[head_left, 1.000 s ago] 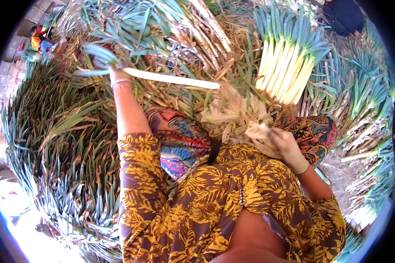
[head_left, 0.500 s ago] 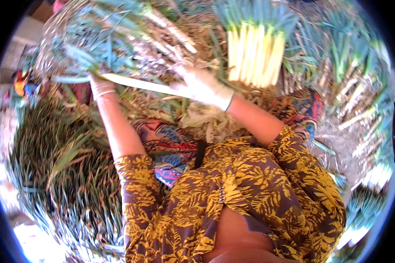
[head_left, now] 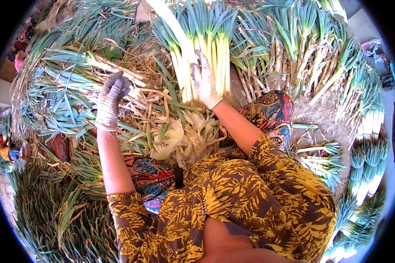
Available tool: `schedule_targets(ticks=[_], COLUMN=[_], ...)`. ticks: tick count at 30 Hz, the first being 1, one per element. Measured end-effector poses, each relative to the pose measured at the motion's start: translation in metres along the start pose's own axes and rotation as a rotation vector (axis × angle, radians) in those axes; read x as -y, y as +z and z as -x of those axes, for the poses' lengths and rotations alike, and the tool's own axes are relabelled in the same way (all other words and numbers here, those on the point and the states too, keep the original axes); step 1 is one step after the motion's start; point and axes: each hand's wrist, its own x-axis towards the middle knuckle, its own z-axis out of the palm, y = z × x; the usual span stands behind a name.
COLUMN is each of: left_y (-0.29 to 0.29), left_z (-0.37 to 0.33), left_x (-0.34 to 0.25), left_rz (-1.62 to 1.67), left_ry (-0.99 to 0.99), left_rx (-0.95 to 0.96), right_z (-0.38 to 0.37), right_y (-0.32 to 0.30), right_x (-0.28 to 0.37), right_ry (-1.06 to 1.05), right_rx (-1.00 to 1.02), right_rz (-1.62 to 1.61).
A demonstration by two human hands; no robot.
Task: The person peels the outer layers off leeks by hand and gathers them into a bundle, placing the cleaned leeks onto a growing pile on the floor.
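Observation:
A peeled large green onion point(head_left: 174, 28), pale and blurred, slants up past the top edge. Its lower white end lies between the thumb and fingers of my right hand point(head_left: 205, 83), which wears a pale glove with dirty fingertips. Just behind that hand lies a row of peeled green onions point(head_left: 208, 41), white stalks toward me. My left hand point(head_left: 111, 98), also gloved, is raised over the left heap, fingers curled in and nothing seen in them. Nearest to it are unpeeled green onions point(head_left: 70, 72) with dry brown stalks.
Stripped skins point(head_left: 184, 136) lie between my knees. A dense stack of green onions point(head_left: 70, 210) fills the lower left. Unpeeled green onions with roots point(head_left: 309, 61) spread at the right, and tied bundles point(head_left: 366, 171) stand along the right edge.
My left hand has let go of the green onion's leafy end. The right hand has swung the onion from lying crosswise to pointing away, over the peeled row. The view has shifted.

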Motion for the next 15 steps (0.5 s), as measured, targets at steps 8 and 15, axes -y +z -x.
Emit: schedule_targets(ticks=[8, 15], left_y=[-0.009, -0.016], left_z=[-0.011, -0.011], left_x=[0.025, 0.027], left_rz=[-0.301, -0.422], left_ry=[-0.074, -0.102], left_rx=[-0.018, -0.014], right_z=[-0.020, -0.016], right_y=[-0.057, -0.067], right_x=[-0.146, -0.137], right_ry=[0.391, 0.485], right_rx=[0.020, 0.123], right_rz=[0.886, 1.095])
